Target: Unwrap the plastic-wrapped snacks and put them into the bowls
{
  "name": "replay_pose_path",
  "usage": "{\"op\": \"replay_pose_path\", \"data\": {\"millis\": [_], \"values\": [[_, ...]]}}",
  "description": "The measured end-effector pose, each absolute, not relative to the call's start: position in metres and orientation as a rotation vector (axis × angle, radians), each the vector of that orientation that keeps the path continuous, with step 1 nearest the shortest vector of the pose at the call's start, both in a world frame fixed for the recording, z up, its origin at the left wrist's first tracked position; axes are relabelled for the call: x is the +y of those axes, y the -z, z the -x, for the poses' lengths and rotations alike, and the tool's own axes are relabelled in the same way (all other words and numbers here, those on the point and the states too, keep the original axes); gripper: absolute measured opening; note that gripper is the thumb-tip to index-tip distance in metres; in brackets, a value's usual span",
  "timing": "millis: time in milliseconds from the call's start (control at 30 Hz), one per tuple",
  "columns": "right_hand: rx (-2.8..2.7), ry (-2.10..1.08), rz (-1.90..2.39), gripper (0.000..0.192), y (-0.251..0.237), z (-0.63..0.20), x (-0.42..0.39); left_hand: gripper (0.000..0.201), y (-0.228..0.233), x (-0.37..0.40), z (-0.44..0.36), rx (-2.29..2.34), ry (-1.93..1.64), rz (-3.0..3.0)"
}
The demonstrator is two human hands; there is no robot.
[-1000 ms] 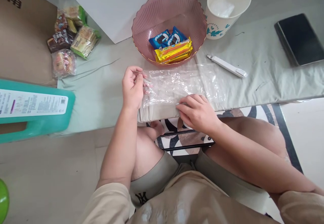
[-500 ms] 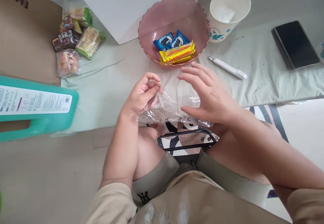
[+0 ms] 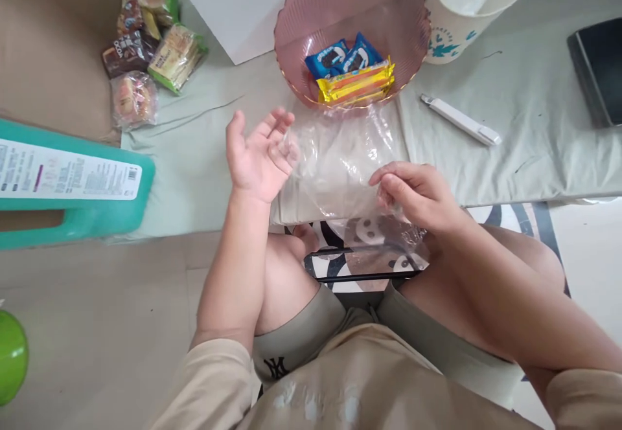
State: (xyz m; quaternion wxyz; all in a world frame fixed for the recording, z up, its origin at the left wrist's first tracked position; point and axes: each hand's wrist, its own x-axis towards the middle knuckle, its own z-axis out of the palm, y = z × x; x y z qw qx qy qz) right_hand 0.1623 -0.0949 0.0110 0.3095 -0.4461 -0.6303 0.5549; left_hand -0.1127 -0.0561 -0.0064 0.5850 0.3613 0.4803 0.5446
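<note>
Since a moment ago the right hand [image 3: 413,193] has dropped and pinches the clear plastic bag [image 3: 340,164] at the table edge [image 3: 534,190], while the left hand [image 3: 255,155], fingers spread, maybe touches its left side, just below the pink bowl [image 3: 291,35].

Clear plastic bag [image 3: 340,171], thin, crinkled, see-through. Centre of frame, held up and spread loosely over the near edge of the grey-green cloth, just below the pink bowl. Lower right corner pinched at right fingertips; left edge touching open left fingers. Bottom part hanging down past the edge.
</note>
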Motion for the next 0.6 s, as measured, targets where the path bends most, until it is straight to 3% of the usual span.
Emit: {"op": "replay_pose_path", "data": {"millis": [133, 233, 333, 433, 533, 600], "values": [[-1.438, -1.350, 1.202, 0.031, -0.005, -0.162, -0.087, 0.084, 0.001, -0.065, 0.082, 0.927, -1.017, -0.913], [-1.396, -1.334, 1.251, 0.033, 0.000, -0.163, -0.083, 0.068, 0.008, -0.068, 0.058, 0.954, -0.928, -1.006], [-1.393, -1.298, 1.307, 0.030, 0.005, -0.166, -0.081, 0.046, 0.015, -0.065, 0.048, 1.161, -1.098, -1.072], [-1.371, -1.298, 1.348, 0.030, 0.008, -0.168, -0.080, 0.051, 0.016, -0.060, 0.050, 1.149, -1.201, -1.048], [-1.326, -1.334, 1.351, 0.031, 0.007, -0.167, -0.078, 0.063, 0.014, -0.058, 0.053, 1.080, -1.009, -1.040], [-1.314, -1.318, 1.364, 0.027, 0.006, -0.165, -0.076, 0.056, 0.013, -0.059, 0.054, 1.151, -0.937, -1.057]]}}
